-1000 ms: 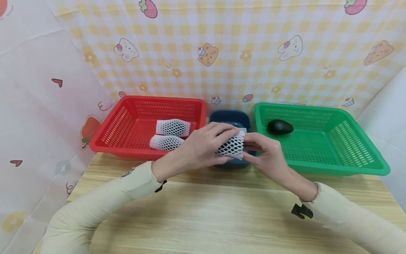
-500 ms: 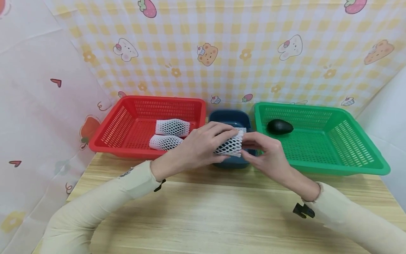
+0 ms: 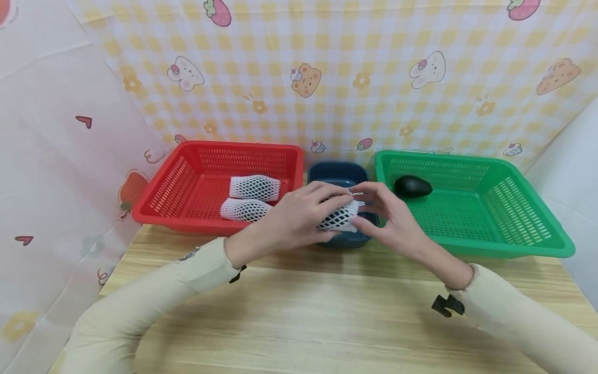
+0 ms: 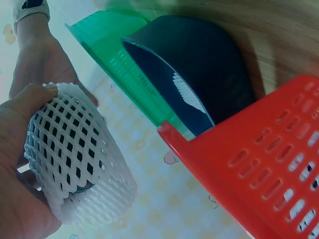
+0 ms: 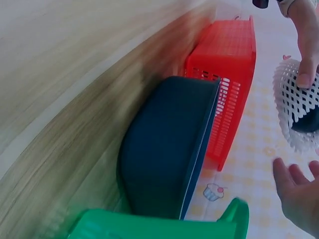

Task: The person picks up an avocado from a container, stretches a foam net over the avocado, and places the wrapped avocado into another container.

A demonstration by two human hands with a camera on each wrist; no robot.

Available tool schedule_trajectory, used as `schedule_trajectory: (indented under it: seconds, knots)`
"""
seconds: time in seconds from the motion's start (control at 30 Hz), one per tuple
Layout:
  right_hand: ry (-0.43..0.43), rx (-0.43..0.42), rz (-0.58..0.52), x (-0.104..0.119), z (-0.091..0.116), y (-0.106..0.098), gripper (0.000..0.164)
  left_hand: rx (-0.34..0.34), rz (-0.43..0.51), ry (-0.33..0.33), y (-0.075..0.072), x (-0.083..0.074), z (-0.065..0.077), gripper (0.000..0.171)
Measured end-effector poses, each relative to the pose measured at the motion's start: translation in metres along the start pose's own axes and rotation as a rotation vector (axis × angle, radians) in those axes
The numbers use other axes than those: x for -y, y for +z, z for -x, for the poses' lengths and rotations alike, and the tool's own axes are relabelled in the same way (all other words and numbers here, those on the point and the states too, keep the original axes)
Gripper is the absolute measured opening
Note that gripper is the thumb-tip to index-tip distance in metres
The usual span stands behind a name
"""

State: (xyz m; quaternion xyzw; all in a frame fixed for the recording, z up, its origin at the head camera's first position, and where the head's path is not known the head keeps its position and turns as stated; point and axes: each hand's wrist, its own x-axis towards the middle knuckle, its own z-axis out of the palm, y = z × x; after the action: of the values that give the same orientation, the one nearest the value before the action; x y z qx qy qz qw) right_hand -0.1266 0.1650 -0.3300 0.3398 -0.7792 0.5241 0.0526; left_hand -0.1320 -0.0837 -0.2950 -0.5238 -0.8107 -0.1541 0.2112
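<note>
My left hand (image 3: pixel 296 215) grips a white foam net sleeve (image 3: pixel 340 217) with a dark avocado (image 5: pixel 306 122) inside it, held above the blue bin (image 3: pixel 337 169). In the left wrist view the thumb lies over the sleeve's edge, and part of the mesh is folded loosely past the fruit. My right hand (image 3: pixel 397 218) is at the sleeve's right end, fingers spread and loosely bent; the right wrist view shows a gap between its fingertips and the mesh. Another black avocado (image 3: pixel 412 187), bare, lies in the green basket (image 3: pixel 495 248).
The red basket (image 3: pixel 163 221) at left holds two sleeved avocados, one at the back (image 3: pixel 254 188) and one in front (image 3: pixel 244 209), partly behind my left forearm. White foam netting (image 4: pixel 187 92) lies in the blue bin between the baskets. A wooden table (image 3: pixel 303 317) extends in front.
My right hand's fingers have come off the sleeve's end and spread wider, lifting slightly. The sleeve's right end looks less stretched out. My left hand keeps its grip in nearly the same place.
</note>
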Motion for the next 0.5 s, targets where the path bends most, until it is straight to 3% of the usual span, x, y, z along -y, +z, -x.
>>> schedule_trajectory:
  seconds: [0.13,0.33,0.5]
  knots:
    - [0.020,0.090,0.004,0.000,-0.004,0.008,0.071,0.000,-0.003,0.011,0.002,-0.003,-0.002,0.065]
    - [-0.030,0.038,0.096,0.004,-0.008,0.016,0.075,-0.005,0.017,0.010,0.004,-0.004,-0.002,0.071]
    - [-0.030,0.045,-0.057,0.007,-0.007,0.018,0.074,-0.054,0.147,0.010,0.003,0.000,0.002,0.076]
